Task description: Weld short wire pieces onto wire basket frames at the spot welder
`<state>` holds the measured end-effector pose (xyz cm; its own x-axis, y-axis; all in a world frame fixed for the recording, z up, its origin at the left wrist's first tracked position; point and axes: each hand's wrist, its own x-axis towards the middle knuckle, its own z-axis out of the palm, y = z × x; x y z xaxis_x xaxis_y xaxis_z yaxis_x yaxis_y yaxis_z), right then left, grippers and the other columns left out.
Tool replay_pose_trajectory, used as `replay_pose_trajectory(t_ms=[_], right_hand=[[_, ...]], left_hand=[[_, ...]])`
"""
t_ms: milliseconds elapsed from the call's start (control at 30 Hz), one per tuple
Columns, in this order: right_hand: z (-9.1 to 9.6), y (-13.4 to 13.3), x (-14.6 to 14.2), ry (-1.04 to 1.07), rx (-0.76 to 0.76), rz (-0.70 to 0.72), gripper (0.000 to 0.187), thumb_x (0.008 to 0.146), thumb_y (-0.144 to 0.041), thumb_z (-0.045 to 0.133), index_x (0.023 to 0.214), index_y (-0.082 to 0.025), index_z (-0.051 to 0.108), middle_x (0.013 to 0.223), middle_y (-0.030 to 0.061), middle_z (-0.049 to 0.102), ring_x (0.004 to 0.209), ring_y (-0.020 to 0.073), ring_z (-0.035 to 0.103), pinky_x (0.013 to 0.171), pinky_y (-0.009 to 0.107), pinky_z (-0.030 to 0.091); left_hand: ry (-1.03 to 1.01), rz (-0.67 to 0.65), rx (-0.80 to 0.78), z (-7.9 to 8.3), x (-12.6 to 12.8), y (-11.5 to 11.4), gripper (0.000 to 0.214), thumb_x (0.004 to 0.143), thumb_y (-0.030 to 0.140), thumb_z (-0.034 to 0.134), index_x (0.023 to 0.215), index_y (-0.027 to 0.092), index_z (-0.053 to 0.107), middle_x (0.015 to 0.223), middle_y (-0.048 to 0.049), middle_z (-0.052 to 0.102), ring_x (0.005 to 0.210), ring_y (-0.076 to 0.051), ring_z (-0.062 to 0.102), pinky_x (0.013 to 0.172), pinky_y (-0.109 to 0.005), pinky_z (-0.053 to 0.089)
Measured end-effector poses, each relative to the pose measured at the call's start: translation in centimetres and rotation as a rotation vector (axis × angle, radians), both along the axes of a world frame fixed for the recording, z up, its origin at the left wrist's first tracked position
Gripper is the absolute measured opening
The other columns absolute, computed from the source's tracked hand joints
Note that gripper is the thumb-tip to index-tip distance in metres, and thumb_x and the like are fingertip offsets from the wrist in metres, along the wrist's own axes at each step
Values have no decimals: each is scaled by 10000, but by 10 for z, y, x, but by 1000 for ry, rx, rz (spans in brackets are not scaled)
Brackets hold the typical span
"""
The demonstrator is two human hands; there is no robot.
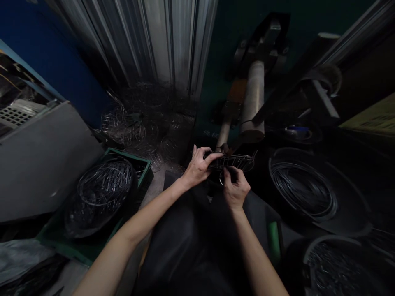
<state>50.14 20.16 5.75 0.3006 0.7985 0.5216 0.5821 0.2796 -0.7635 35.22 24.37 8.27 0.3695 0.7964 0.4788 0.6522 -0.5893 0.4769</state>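
In front of the machine, my left hand [199,166] grips the left side of a small wire rack [242,161], thumb and fingers closed on its edge. The rack is made of thin metal wires and sits just below the machine's lower electrode rod [224,133]. My right hand [236,187] is at the near side of the rack, its thumb and fingers pinched together. A small wire ring [221,178] shows at the right fingertips. Dim light hides exactly where the ring and rack touch.
A thick metal cylinder [254,98] juts out above my hands. On the right are a tub with coiled wire rings [304,189] and a bin of small metal parts [339,267]. A green crate [148,168] with a wire-filled basin [105,185] stands left. Loose wire pieces [132,127] pile behind.
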Motion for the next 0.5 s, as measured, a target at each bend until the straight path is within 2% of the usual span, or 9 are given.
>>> replay_pose_trajectory(t_ms=[267, 500], right_hand=[[6, 2, 2, -174, 71, 39, 190, 904, -305, 507, 927, -147, 610, 860, 74, 673, 791, 158, 641, 736, 273, 510], [3, 3, 6, -192, 105, 64, 200, 917, -315, 478, 919, -158, 602, 845, 68, 659, 769, 153, 629, 717, 276, 504]], left_hand=[[6, 33, 42, 0, 0, -2, 514, 797, 129, 550, 1277, 257, 420, 1140, -58, 450, 1108, -220, 492, 1118, -610, 199], [-84, 9, 110, -7, -2, 0, 504, 804, 166, 568, 1251, 231, 346, 1163, -71, 485, 1134, -201, 503, 1114, -580, 228]])
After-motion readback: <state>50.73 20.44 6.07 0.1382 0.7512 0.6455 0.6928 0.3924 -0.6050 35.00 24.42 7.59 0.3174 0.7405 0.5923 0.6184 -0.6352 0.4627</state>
